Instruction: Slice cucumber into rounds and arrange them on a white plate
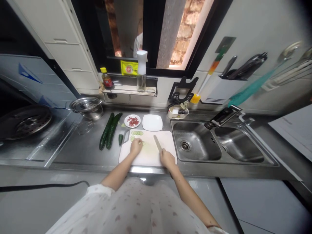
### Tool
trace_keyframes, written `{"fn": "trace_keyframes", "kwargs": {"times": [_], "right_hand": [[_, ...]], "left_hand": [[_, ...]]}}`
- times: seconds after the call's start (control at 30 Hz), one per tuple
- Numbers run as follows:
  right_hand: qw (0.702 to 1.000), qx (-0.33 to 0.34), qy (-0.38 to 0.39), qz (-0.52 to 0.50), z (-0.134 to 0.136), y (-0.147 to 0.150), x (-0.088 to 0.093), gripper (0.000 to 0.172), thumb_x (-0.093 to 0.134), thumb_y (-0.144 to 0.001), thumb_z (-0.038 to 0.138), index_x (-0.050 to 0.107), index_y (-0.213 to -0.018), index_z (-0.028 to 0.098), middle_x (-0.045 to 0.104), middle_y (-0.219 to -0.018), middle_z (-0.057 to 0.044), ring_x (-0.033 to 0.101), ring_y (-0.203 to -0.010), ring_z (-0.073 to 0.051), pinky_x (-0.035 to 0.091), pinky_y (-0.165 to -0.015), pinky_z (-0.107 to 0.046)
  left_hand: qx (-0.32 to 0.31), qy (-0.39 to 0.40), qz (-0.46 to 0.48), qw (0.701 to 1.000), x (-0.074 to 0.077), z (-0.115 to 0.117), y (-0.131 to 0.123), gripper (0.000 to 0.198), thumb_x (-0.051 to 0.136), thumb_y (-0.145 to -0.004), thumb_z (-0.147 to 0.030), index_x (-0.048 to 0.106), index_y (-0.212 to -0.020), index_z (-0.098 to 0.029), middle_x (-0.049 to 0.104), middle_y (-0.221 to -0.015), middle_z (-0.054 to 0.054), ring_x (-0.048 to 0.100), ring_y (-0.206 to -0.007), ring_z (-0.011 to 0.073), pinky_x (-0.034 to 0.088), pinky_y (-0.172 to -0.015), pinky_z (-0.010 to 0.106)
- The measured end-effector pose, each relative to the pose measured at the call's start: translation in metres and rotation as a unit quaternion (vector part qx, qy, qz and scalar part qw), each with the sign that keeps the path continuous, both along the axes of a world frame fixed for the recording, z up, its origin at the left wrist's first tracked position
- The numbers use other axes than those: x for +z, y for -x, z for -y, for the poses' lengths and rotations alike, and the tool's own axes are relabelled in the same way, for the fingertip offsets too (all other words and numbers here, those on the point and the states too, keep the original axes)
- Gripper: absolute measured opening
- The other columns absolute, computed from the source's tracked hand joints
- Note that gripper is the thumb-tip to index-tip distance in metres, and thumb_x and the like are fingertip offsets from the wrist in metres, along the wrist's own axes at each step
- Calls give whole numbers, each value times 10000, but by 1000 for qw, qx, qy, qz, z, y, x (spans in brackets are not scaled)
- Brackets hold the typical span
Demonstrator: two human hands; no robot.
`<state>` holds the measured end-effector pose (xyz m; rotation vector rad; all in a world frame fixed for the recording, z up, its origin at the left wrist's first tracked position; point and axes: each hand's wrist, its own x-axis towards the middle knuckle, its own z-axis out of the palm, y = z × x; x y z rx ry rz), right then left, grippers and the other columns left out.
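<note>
My right hand (167, 158) grips the handle of a kitchen knife (157, 143), its blade lying over the right half of a white cutting board (148, 160). On the board's left half, my left hand (136, 147) has its fingers pinched together at a thin cucumber slice (143, 143). A row of overlapping cucumber slices (137, 133) lies along the board's upper left, with another slice close to my left hand. Left of the board rest a cut cucumber end (120, 139) and two whole cucumbers (110, 131).
Behind the board stand a plate of chopped red pieces (133, 121) and a white square plate (152, 122). A double sink (197, 143) with a dark faucet (223, 117) adjoins on the right. At left are a lidded steel pot (87, 107) and a wok (24, 122). A shelf (131, 91) holds bottles.
</note>
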<state>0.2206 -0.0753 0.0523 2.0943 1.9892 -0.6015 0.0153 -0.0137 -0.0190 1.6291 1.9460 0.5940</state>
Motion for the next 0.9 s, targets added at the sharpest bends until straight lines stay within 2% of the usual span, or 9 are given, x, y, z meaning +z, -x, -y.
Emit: {"fn": "trace_keyframes", "kwargs": {"times": [0.2, 0.47, 0.57, 0.9], "right_hand": [[1000, -18, 0, -11, -2, -3, -5, 368, 219, -988, 297, 517, -1144, 147, 668, -1009, -141, 636, -936, -201, 415, -716, -263], [1000, -16, -1, -11, -1, 4, -4, 361, 244, -975, 283, 529, -1141, 136, 673, -985, -155, 640, -938, -222, 427, -736, -291], [1000, -14, 5, -8, -1, 6, -2, 359, 250, -973, 277, 530, -1148, 136, 674, -984, -162, 640, -945, -222, 429, -746, -294], [1000, -17, 13, -4, -2, 6, 1, 361, 246, -973, 271, 533, -1152, 142, 675, -989, -158, 640, -954, -222, 432, -756, -298]], "left_hand": [[8, 0, 48, 999, 9, 4, 3, 70, 586, -784, -191, 642, -825, -179, 659, -772, 19, 595, -741, 141, 413, -689, 227], [119, -9, 25, 993, 5, 6, 38, 179, 534, -789, -174, 649, -925, -193, 679, -826, 25, 612, -777, 149, 423, -710, 226], [140, -2, 0, 990, 5, 5, 45, 212, 502, -801, -165, 658, -941, -195, 683, -846, 40, 614, -796, 158, 424, -722, 230], [76, -2, -89, 993, 6, 8, 50, 204, 459, -826, -161, 646, -899, -197, 657, -914, 82, 602, -864, 185, 424, -784, 253]]}}
